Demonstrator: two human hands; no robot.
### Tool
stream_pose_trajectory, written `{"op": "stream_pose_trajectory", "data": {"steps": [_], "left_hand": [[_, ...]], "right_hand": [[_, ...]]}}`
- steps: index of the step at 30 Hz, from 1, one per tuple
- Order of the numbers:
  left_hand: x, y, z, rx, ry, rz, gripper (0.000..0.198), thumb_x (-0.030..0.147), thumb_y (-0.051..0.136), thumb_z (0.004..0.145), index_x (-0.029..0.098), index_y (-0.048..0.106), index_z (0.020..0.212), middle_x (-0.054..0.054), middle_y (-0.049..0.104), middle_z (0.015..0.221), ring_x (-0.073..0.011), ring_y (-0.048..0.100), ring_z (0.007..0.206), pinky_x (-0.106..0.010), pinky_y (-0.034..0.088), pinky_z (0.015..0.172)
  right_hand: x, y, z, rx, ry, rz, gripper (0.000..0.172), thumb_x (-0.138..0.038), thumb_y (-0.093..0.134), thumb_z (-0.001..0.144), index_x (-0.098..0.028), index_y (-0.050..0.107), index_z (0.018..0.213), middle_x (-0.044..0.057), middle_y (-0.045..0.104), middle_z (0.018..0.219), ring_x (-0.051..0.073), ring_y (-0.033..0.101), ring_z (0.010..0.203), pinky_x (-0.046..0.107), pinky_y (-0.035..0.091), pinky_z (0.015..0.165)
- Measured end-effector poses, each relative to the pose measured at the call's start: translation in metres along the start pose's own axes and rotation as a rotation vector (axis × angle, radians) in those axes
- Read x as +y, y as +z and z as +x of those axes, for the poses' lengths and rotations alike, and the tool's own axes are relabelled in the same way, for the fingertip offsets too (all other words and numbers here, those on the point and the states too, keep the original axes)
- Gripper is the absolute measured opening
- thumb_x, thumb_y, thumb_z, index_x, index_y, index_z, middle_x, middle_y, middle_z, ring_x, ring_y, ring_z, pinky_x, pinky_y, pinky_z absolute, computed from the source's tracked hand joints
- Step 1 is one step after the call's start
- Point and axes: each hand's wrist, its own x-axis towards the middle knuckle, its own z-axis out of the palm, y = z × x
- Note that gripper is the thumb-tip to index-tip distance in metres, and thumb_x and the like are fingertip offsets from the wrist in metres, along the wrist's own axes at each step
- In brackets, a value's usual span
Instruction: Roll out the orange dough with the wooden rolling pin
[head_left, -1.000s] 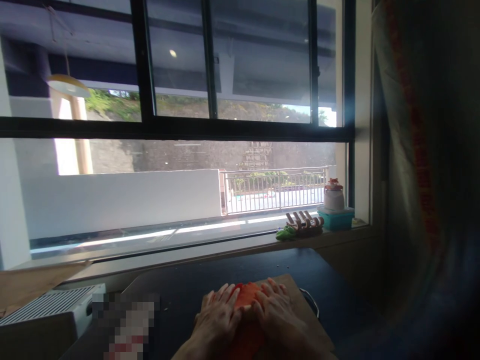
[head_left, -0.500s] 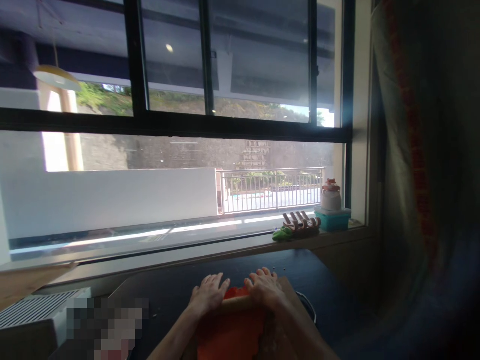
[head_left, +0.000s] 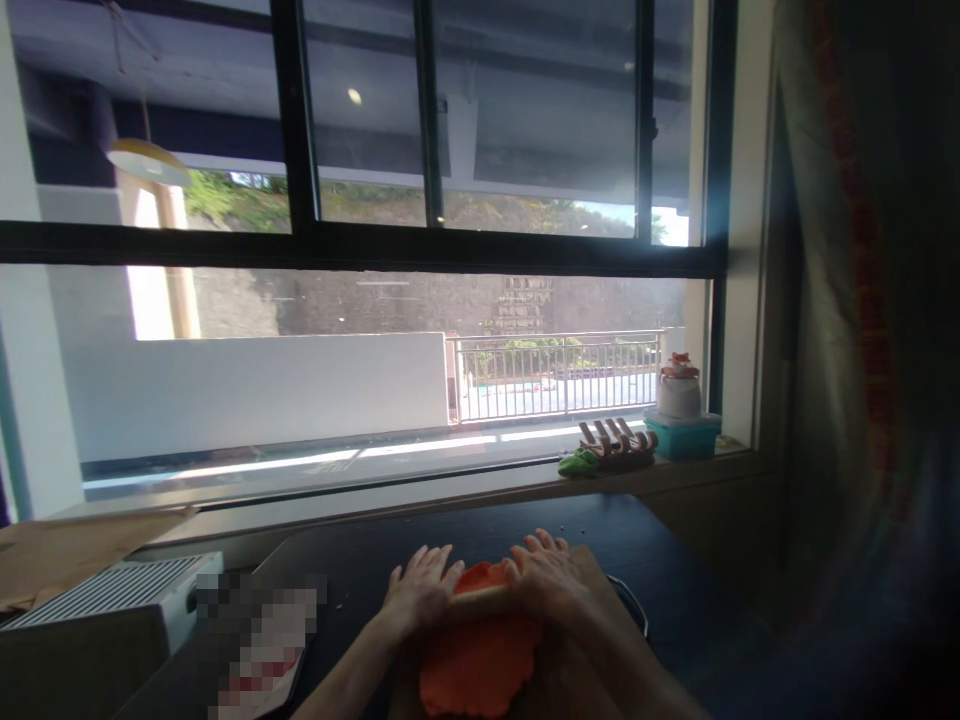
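Note:
An orange, flattened sheet of dough or clay (head_left: 480, 665) with an uneven edge lies on a brown board (head_left: 589, 570) on the dark table. Across it rests a pale rolling pin (head_left: 484, 602), with orange showing both beyond it and on my side. My left hand (head_left: 424, 590) presses the pin's left end under the palm, fingers stretched forward and apart. At the other end, my right hand (head_left: 544, 575) lies over the pin the same way, fingers spread. The palms hide both pin ends.
The dark table (head_left: 360, 560) meets a window sill. On the sill stand a teal box (head_left: 686, 437) with a white jar (head_left: 680, 393) on it, a brown slatted object (head_left: 619, 445) and a green item (head_left: 577, 462). A white grilled unit (head_left: 180, 600) is at left; a cable (head_left: 634, 605) lies right.
The view has turned slightly left. A little more orange shows beyond the rolling pin, and the sheet's near edge is now visible. Both hands stay on the pin, fingers still spread.

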Motion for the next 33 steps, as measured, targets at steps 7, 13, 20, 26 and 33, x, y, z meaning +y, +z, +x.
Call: {"op": "stream_pose_trajectory", "data": {"steps": [7, 13, 20, 26, 33], "left_hand": [[0.003, -0.008, 0.011, 0.012, -0.032, 0.001, 0.058, 0.039, 0.018, 0.094, 0.019, 0.041, 0.143, -0.009, 0.031, 0.154, -0.0311, 0.023, 0.143, -0.061, 0.023, 0.109], [0.005, 0.006, -0.024, 0.094, 0.056, 0.048, 0.061, 0.046, 0.017, 0.093, 0.020, 0.039, 0.144, -0.007, 0.037, 0.151, -0.0277, 0.024, 0.143, -0.056, 0.018, 0.113], [0.004, 0.014, -0.040, 0.169, 0.110, 0.068, 0.063, 0.049, 0.016, 0.093, 0.020, 0.040, 0.144, -0.006, 0.039, 0.151, -0.0268, 0.026, 0.143, -0.054, 0.017, 0.114], [0.001, 0.001, -0.004, 0.070, -0.008, -0.025, 0.060, 0.045, 0.019, 0.093, 0.020, 0.043, 0.142, -0.009, 0.034, 0.153, -0.0284, 0.026, 0.142, -0.057, 0.022, 0.111], [0.000, 0.003, -0.001, 0.058, -0.022, -0.032, 0.061, 0.046, 0.019, 0.093, 0.019, 0.037, 0.145, -0.009, 0.034, 0.153, -0.0278, 0.026, 0.142, -0.055, 0.023, 0.111]], "right_hand": [[0.001, 0.000, 0.034, -0.037, 0.062, -0.008, 0.047, -0.045, 0.031, 0.094, -0.022, 0.063, 0.119, 0.012, 0.056, 0.132, 0.030, 0.038, 0.131, 0.052, 0.028, 0.104], [0.001, 0.006, -0.013, 0.031, -0.017, -0.013, 0.043, -0.041, 0.030, 0.096, -0.024, 0.064, 0.119, 0.010, 0.056, 0.132, 0.031, 0.034, 0.134, 0.051, 0.024, 0.108], [0.002, 0.007, -0.035, 0.067, -0.065, -0.018, 0.047, -0.041, 0.028, 0.097, -0.021, 0.058, 0.128, 0.012, 0.049, 0.141, 0.030, 0.030, 0.138, 0.048, 0.019, 0.112], [-0.001, 0.000, 0.020, -0.012, 0.035, -0.028, 0.045, -0.045, 0.031, 0.095, -0.023, 0.065, 0.114, 0.011, 0.057, 0.129, 0.030, 0.040, 0.130, 0.051, 0.029, 0.104], [-0.001, 0.003, 0.025, -0.007, 0.032, -0.017, 0.045, -0.046, 0.030, 0.095, -0.024, 0.064, 0.116, 0.009, 0.057, 0.130, 0.029, 0.039, 0.130, 0.049, 0.029, 0.104]]}}
